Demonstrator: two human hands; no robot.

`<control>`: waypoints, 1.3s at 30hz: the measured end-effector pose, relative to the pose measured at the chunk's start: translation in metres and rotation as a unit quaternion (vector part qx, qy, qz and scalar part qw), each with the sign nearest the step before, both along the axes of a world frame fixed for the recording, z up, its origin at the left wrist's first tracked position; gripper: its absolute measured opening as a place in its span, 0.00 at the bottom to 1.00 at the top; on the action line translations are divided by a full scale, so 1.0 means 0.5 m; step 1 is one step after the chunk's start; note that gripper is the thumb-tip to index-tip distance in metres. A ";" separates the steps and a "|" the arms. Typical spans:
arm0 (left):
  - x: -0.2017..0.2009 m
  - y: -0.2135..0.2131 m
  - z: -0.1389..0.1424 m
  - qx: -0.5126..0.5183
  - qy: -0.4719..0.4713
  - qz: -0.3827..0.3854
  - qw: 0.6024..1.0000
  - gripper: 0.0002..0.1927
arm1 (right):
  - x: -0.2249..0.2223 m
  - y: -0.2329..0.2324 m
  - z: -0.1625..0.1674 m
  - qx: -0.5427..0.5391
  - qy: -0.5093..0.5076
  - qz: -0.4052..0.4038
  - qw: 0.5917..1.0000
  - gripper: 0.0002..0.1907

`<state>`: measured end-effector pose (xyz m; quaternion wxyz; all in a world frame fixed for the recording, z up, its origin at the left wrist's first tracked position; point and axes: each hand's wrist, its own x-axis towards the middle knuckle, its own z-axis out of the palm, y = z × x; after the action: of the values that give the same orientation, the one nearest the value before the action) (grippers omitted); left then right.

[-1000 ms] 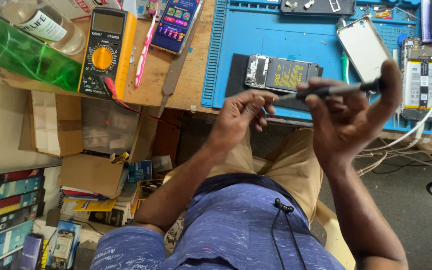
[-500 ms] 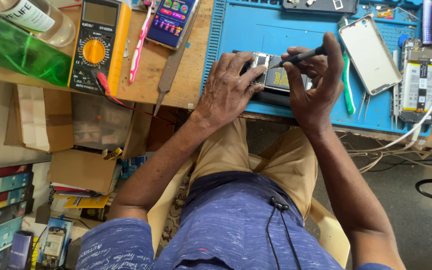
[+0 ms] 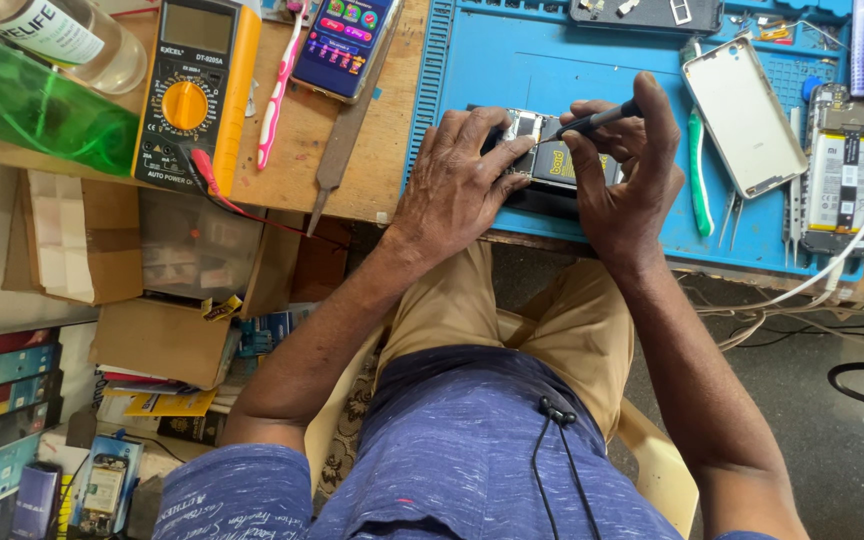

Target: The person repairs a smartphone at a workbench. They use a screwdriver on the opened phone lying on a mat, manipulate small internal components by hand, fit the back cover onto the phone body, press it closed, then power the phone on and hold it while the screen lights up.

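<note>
1 head cam, looks steeply down, close over lap + blue mat [image 3: 512, 80] at bench edge.
</note>
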<state>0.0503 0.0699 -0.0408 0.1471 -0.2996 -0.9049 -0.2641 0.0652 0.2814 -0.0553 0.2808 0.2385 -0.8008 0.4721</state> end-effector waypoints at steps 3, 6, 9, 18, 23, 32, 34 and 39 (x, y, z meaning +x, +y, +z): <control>0.000 0.002 -0.004 0.000 0.007 0.001 1.000 0.22 | 0.000 0.003 -0.003 0.003 -0.004 -0.003 1.000 0.37; 0.000 0.002 -0.004 -0.003 0.002 0.001 1.000 0.23 | 0.001 -0.001 -0.001 0.000 -0.009 -0.004 1.000 0.37; -0.009 -0.003 0.001 -0.001 -0.006 -0.005 1.000 0.25 | -0.005 -0.009 0.014 -0.007 -0.012 0.002 1.000 0.35; -0.052 -0.032 0.024 -0.041 -0.014 -0.051 0.998 0.27 | -0.052 -0.019 0.111 0.079 -0.047 0.018 0.996 0.28; -0.053 -0.039 0.025 -0.034 -0.025 -0.040 0.998 0.27 | -0.078 -0.033 0.120 0.142 -0.004 -0.033 0.989 0.28; -0.059 -0.042 0.022 -0.003 -0.045 -0.050 0.998 0.26 | -0.072 -0.028 0.127 0.138 0.047 -0.018 0.989 0.27; -0.057 -0.043 0.024 -0.005 -0.042 -0.041 0.998 0.25 | -0.073 -0.030 0.130 0.122 0.017 0.038 0.992 0.25; -0.055 -0.046 0.031 0.002 -0.055 -0.048 0.997 0.25 | -0.067 -0.035 0.118 0.084 -0.002 0.004 0.996 0.26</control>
<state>0.0229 0.0470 -0.0253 0.0845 -0.3270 -0.8959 -0.2886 0.0318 0.2638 0.0038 0.2560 0.2634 -0.8371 0.4053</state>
